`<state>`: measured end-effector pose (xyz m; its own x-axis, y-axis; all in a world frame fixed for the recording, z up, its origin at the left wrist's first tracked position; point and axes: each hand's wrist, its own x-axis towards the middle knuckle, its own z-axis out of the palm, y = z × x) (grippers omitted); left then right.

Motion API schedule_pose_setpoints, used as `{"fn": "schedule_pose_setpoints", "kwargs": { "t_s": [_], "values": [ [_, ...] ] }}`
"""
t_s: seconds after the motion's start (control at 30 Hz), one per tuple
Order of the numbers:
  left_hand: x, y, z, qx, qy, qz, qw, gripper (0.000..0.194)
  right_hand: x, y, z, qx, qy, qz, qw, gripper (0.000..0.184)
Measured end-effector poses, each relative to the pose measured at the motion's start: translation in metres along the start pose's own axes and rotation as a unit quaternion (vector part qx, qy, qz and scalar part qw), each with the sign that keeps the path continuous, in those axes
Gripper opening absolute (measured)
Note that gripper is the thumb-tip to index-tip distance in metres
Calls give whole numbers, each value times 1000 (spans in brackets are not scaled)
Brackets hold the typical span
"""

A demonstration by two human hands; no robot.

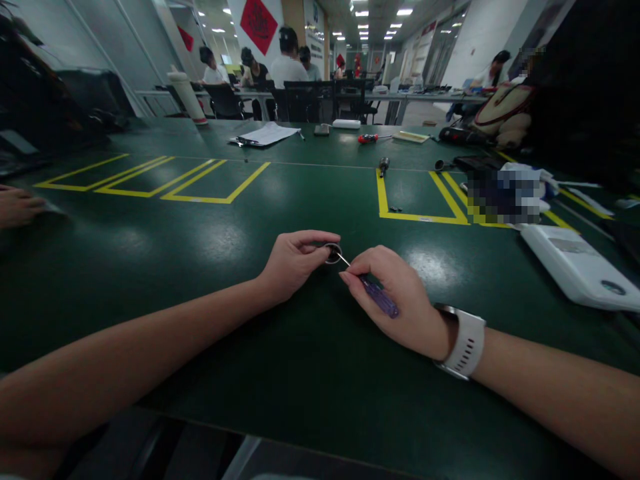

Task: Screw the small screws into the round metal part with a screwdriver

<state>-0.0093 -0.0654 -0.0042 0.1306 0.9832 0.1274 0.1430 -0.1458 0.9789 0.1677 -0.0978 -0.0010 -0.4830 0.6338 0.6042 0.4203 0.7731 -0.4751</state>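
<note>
My left hand (295,263) pinches a small round metal ring-like part (333,253) between thumb and fingers, just over the green table. In my right hand (395,293) is a screwdriver with a translucent purple handle (380,297). Its thin metal shaft slants up and left, the tip reaching the round part; whether it sits inside the part or only against it, I cannot tell. A pale watch strap (466,343) wraps my right wrist. Beyond my hands, tiny dark pieces (395,209) lie within a yellow-taped square, and a small metal part (383,166) stands at its back corner.
Papers (267,134), a red-handled screwdriver (369,139) and a white bottle (187,98) are toward the back of the green table (210,373). A white device (580,263) lies at right. Another person's hand (20,205) rests at the left edge. People sit at far desks.
</note>
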Motion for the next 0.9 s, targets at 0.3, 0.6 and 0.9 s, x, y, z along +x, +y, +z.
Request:
{"fn": "schedule_pose_setpoints", "kwargs": {
  "t_s": [0.3,0.6,0.9],
  "values": [
    [-2,2,1,6,-6,-2,1000,26,1,-1,0,-34,-7,-35,999,8],
    [-2,4,2,4,-8,-11,1000,27,-1,-2,1,-88,-22,-77,993,13],
    [0,3,3,17,2,-2,1000,25,-3,1,1,-107,-31,-98,989,15]
  ]
}}
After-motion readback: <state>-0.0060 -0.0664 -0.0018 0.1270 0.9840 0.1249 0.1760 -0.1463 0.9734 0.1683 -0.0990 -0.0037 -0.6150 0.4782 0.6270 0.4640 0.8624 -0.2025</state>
